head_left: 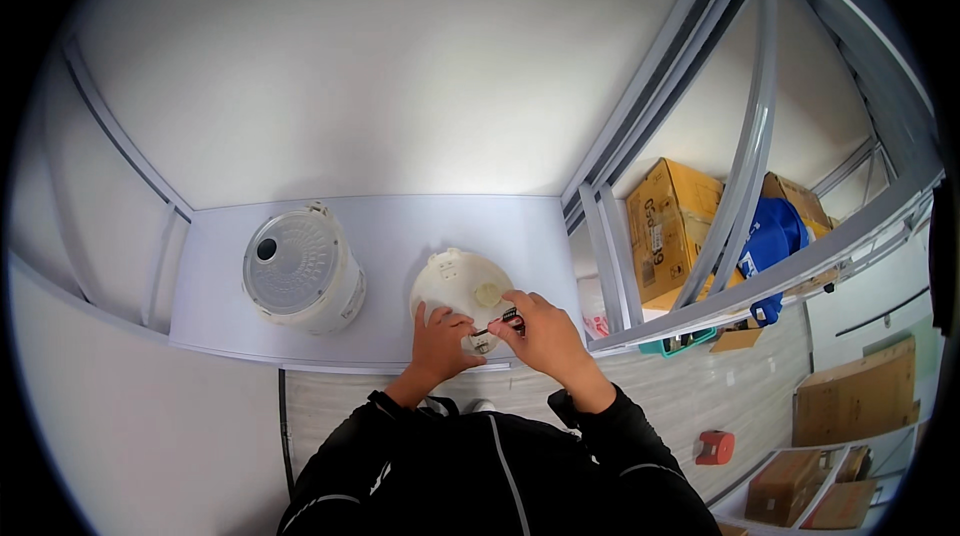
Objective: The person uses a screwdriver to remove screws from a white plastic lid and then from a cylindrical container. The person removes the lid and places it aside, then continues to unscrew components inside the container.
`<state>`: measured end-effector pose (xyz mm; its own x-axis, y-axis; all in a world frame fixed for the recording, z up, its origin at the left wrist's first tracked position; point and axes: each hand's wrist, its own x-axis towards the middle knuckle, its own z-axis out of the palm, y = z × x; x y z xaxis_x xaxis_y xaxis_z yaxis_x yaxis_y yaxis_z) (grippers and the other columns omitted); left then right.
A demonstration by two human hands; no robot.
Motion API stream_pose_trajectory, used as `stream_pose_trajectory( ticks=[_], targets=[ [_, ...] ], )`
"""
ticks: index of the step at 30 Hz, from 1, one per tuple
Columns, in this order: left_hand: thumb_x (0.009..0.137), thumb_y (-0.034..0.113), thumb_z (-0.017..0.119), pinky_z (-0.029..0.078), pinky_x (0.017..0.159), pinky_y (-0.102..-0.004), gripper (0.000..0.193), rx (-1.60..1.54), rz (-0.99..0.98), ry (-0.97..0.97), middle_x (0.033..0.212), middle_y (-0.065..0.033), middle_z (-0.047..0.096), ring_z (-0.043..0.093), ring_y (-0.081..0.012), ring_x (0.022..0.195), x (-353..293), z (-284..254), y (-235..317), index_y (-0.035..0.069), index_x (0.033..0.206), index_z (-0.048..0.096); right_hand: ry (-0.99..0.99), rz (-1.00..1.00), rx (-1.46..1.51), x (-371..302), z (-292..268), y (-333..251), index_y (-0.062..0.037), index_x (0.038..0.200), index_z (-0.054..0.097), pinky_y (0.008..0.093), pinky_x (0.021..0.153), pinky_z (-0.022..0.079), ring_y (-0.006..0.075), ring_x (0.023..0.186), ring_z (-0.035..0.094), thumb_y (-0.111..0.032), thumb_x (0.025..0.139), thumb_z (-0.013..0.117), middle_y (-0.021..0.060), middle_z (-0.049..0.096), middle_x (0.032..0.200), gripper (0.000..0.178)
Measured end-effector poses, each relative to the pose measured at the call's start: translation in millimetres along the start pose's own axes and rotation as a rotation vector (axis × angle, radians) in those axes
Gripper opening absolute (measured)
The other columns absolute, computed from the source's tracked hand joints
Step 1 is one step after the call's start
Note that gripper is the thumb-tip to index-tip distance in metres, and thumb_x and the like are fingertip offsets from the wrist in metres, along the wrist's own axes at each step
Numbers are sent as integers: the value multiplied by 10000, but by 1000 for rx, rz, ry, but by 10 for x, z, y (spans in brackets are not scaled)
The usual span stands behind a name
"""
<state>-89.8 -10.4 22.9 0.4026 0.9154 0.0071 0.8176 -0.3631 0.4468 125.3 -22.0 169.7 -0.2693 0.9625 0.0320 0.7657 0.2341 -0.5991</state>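
Round cream part [458,286]: lies flat on the pale tabletop [400,226], centre of the frame, just below middle.
Left hand [440,344]: rests on the part's lower left edge, fingers pressed down, its grip empty.
Right hand [540,328]: grip closed on a small dark tool [497,323], tip at the part.
White cooker body [300,271]: stands left of the part, apart.
Cardboard boxes [670,226]: right, behind the grey frame.

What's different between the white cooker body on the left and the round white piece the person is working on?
The cooker body is a tall drum; the round lid piece is a flat disc. The cooker body stands alone, untouched, while the lid piece lies under both hands: the left hand presses on it, the right hand holds a small dark tool to it. The cooker body shows a grey ribbed top; the lid piece is plain cream. Both sit on the pale table.
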Motion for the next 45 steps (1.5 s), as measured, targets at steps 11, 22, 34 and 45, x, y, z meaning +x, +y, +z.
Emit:
stream_pose_trajectory(
  ticks=[11, 22, 34, 45],
  targets=[
    [854, 491, 832, 125, 1312, -699, 390, -44, 69, 152, 1292, 46, 730, 530, -303, 1410, -20, 97, 26, 199, 1112, 832, 95, -57, 52, -44, 5, -18, -72, 1419, 599, 460, 836, 599, 391, 1023, 740, -177, 925, 851, 196, 724, 1176, 565],
    [898, 215, 794, 197, 1295, -705, 141, -1, 41, 165, 1213, 75, 743, 565, -275, 1357, 14, 216, -43, 222, 1033, 835, 121, -168, 150, -51, 53, 185, -53, 1447, 585, 431, 934, 583, 403, 1101, 725, -68, 895, 848, 202, 723, 1212, 612],
    [920, 274, 791, 193, 1330, -619, 79, 126, 187, 183, 1075, 66, 746, 605, -219, 1306, 104, 150, -14, 202, 944, 812, 112, -190, 251, -72, 71, 192, -39, 1451, 597, 415, 986, 582, 367, 1125, 742, -33, 850, 895, 173, 753, 1223, 671],
    [944, 277, 769, 293, 1300, -543, 93, 112, 258, 223, 1049, 48, 736, 637, -184, 1222, 175, 187, -81, 196, 980, 798, 191, -206, 282, -74, 37, 286, -42, 1417, 618, 397, 998, 584, 330, 1141, 753, -35, 847, 904, 157, 765, 1238, 638]
  ],
)
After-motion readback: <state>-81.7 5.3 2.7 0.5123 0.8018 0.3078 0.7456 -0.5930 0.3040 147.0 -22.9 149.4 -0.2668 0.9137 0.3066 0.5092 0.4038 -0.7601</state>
